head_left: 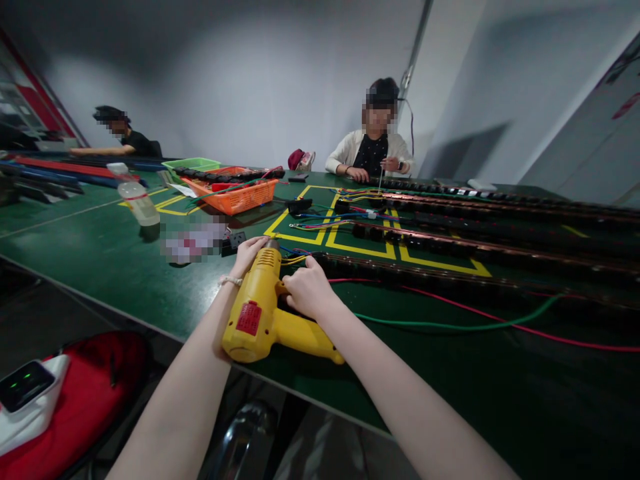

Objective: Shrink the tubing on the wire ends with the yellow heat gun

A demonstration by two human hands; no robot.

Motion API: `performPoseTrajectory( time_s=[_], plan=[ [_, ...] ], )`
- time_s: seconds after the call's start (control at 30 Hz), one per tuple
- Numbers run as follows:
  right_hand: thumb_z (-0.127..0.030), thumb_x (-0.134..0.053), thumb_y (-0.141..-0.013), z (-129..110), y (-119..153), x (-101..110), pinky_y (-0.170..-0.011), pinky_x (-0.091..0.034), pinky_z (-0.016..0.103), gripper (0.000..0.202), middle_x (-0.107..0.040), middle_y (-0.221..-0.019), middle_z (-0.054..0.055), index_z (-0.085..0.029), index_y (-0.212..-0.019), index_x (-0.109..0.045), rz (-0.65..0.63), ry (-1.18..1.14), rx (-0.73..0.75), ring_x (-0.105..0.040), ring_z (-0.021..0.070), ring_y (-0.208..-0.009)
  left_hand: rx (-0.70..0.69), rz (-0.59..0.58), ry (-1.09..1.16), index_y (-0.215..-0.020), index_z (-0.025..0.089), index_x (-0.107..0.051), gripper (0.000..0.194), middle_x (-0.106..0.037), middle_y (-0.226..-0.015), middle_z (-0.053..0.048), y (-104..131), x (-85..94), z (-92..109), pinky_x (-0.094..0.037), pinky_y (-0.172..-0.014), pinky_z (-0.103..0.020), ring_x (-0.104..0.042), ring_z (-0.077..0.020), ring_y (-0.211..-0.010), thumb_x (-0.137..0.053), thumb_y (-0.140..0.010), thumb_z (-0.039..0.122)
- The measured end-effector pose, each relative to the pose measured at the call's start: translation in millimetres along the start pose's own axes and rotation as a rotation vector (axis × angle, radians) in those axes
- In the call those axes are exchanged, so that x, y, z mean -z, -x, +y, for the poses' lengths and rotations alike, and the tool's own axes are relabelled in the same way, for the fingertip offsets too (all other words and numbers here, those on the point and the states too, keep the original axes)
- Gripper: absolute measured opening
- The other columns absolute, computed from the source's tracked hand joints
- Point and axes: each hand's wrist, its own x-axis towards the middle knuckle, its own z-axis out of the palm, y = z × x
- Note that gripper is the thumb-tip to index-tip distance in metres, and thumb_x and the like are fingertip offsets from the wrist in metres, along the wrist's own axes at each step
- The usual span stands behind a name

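Observation:
A yellow heat gun [255, 303] lies on its side near the front edge of the green table, its nozzle pointing away from me. My left hand [250, 253] is beyond its left side, near the nozzle, with its fingers mostly hidden behind the gun. To the right of the gun, my right hand [307, 290] has curled fingers beside the trigger area, its index finger and thumb near the wire ends. Blue and yellow wires [295, 259] run between the hands from a long dark wrapped bundle [380, 268]. Whatever the right fingers pinch is too small to name.
Across the green table [200, 293], a person [370, 150] handles wires. An orange basket [240, 198], a bottle [139, 203] and a green basket [193, 163] stand left; long bundles [480, 247] and red and green wires lie right. Another person sits far left.

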Motion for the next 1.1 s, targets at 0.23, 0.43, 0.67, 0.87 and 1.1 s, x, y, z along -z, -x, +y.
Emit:
performPoseTrajectory(
  time_s=[0.23, 0.43, 0.67, 0.87, 1.1],
  plan=[
    [-0.042, -0.054, -0.089, 2.2, 8.3, -2.0, -0.089, -0.046, 0.043, 0.031, -0.062, -0.104, 0.005, -0.015, -0.104, -0.059, -0.017, -0.022, -0.018, -0.059, 0.0173, -0.096, -0.006, -0.014, -0.006, -0.114, 0.015, -0.057, 0.032, -0.059, -0.114, -0.007, -0.6, -2.5, -2.5, -0.052, -0.082, -0.039, -0.059, -0.0203, -0.097, -0.054, -0.090, 0.036],
    [-0.041, -0.054, -0.089, 7.3, 23.7, -2.0, -0.087, -0.047, 0.042, 0.030, -0.062, -0.103, 0.005, -0.015, -0.104, -0.059, -0.037, -0.012, -0.049, -0.059, 0.0168, -0.094, -0.014, 0.004, 0.005, -0.079, 0.012, -0.069, 0.041, -0.066, -0.071, -0.004, -1.8, -5.1, -5.8, -0.041, -0.055, -0.024, -0.057, -0.0153, -0.064, -0.075, -0.062, 0.049],
    [-0.041, -0.054, -0.089, 18.5, 45.4, 0.7, -0.085, -0.048, 0.041, 0.030, -0.062, -0.100, 0.004, -0.015, -0.104, -0.059, -0.063, -0.009, -0.096, -0.060, 0.0161, -0.091, -0.029, 0.039, 0.044, -0.075, 0.013, -0.069, 0.042, -0.064, -0.067, -0.004, 1.4, -8.3, -4.4, -0.036, -0.052, -0.022, -0.054, -0.0136, -0.063, -0.075, -0.055, 0.050],
    [-0.041, -0.054, -0.089, 22.5, 55.5, 1.9, -0.084, -0.048, 0.040, 0.030, -0.062, -0.099, 0.004, -0.015, -0.103, -0.059, -0.076, -0.009, -0.114, -0.060, 0.0156, -0.089, -0.032, 0.024, 0.040, -0.075, 0.013, -0.068, 0.044, -0.063, -0.067, -0.004, 5.1, -8.9, -2.2, -0.036, -0.053, -0.022, -0.053, -0.0135, -0.063, -0.074, -0.055, 0.051],
    [-0.040, -0.054, -0.089, 21.8, 53.0, 1.6, -0.084, -0.048, 0.040, 0.029, -0.062, -0.099, 0.004, -0.015, -0.102, -0.059, -0.075, -0.002, -0.101, -0.060, 0.0157, -0.090, -0.033, 0.030, 0.018, -0.077, 0.012, -0.070, 0.044, -0.063, -0.065, -0.004, 4.8, -9.8, -4.5, -0.034, -0.053, -0.023, -0.052, -0.0135, -0.061, -0.073, -0.056, 0.051]
  ],
)
